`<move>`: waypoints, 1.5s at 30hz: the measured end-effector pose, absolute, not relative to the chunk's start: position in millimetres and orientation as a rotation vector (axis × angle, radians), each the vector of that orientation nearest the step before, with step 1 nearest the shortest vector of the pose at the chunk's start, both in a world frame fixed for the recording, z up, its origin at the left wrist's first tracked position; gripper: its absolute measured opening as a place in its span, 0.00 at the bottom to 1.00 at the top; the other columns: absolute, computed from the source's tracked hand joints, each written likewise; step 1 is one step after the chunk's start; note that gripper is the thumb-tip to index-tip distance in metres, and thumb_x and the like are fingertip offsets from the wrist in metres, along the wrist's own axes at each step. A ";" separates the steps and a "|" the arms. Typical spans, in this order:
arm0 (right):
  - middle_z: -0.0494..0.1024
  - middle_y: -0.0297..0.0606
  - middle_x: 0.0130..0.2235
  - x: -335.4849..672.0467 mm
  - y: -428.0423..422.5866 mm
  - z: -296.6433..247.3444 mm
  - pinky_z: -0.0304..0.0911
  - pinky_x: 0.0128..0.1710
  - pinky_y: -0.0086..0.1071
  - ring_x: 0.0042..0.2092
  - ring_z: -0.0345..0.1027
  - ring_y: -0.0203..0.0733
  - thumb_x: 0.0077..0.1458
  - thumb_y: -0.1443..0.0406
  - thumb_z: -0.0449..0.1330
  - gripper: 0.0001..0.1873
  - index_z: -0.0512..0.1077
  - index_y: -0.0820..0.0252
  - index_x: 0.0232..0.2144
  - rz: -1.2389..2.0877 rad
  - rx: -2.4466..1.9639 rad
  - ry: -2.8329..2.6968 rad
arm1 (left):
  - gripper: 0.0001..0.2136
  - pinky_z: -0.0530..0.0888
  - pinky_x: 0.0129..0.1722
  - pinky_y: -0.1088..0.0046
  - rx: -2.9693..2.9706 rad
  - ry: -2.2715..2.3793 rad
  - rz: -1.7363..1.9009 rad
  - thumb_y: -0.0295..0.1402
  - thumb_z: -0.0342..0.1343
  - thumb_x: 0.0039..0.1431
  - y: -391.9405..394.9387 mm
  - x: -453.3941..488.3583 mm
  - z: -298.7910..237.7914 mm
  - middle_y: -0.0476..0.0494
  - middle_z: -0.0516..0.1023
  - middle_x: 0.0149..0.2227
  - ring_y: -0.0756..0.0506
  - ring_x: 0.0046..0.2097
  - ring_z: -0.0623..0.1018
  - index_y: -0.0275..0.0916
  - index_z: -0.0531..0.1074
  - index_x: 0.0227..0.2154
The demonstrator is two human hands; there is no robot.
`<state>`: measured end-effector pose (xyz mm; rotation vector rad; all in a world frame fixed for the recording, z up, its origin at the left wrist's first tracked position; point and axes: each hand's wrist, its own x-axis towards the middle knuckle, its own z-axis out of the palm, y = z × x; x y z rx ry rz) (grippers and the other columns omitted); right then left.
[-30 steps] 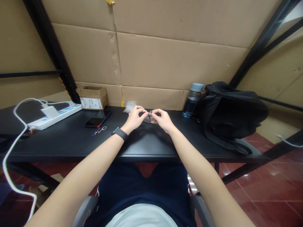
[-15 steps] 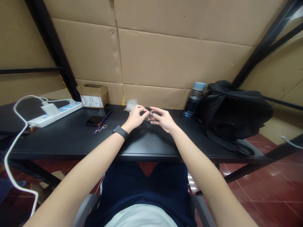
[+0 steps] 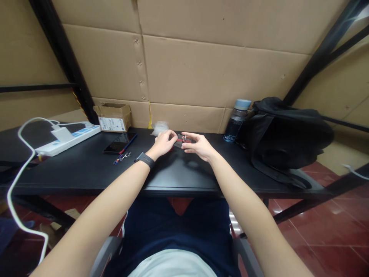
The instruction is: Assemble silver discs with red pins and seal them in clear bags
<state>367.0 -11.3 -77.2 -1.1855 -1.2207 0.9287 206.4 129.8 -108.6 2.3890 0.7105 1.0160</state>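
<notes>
The left hand (image 3: 164, 143) is apparently pinching a red cord (image 3: 179, 140), running sideways toward a shiny piece (image 3: 185, 139); the right hand (image 3: 200, 147), nearer the piece, is grasping it by the surface's (image 3: 184, 175) far edge.

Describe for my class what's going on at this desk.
A seated person is handling a small red and silvery item over a black table. The right hand holds it between thumb and fingers; the left hand appears to pinch its red part. It's too small to identify. A phone lies to the left; a bottle stands to the right.
</notes>
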 end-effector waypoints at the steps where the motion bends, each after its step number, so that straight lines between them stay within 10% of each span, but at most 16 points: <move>1: 0.77 0.41 0.53 367.8 -10.8 -77.6 0.77 0.36 0.32 0.39 0.77 0.39 0.45 0.67 0.74 0.32 0.77 0.52 0.54 0.871 -1.227 -1.249 | 0.08 0.69 0.51 0.58 2.550 0.746 0.936 0.36 0.52 0.65 129.1 203.5 -108.3 0.42 0.77 0.45 0.38 0.50 0.73 0.42 0.74 0.40; 5: 0.79 0.41 0.51 378.6 -8.1 -78.6 0.74 0.39 0.34 0.37 0.75 0.38 0.46 0.67 0.72 0.32 0.77 0.55 0.55 0.577 -1.362 -1.499 | 0.14 0.67 0.52 0.53 2.952 0.798 0.650 0.28 0.50 0.62 125.6 196.0 -110.6 0.40 0.75 0.53 0.34 0.55 0.70 0.45 0.75 0.47; 15: 0.81 0.36 0.48 406.8 -10.1 -75.2 0.69 0.42 0.33 0.35 0.71 0.37 0.40 0.74 0.72 0.36 0.76 0.55 0.55 0.167 -1.558 -1.766 | 0.20 0.59 0.58 0.49 3.001 0.659 0.434 0.45 0.47 0.69 118.4 201.0 -113.8 0.46 0.73 0.62 0.34 0.61 0.64 0.50 0.73 0.58; 28: 0.83 0.37 0.43 410.3 -8.9 -80.3 0.69 0.48 0.34 0.44 0.77 0.44 0.40 0.71 0.74 0.29 0.79 0.57 0.48 0.163 -1.682 -1.826 | 0.13 0.58 0.62 0.42 3.090 0.543 0.523 0.46 0.55 0.65 96.1 203.6 -106.6 0.42 0.67 0.64 0.29 0.69 0.56 0.47 0.79 0.44; 45: 0.83 0.33 0.36 402.8 -11.2 -75.7 0.66 0.42 0.33 0.39 0.76 0.43 0.41 0.66 0.75 0.21 0.80 0.54 0.41 0.218 -1.923 -1.869 | 0.20 0.49 0.64 0.37 2.960 0.583 0.166 0.49 0.54 0.65 107.3 195.6 -101.5 0.52 0.67 0.67 0.23 0.71 0.50 0.64 0.71 0.59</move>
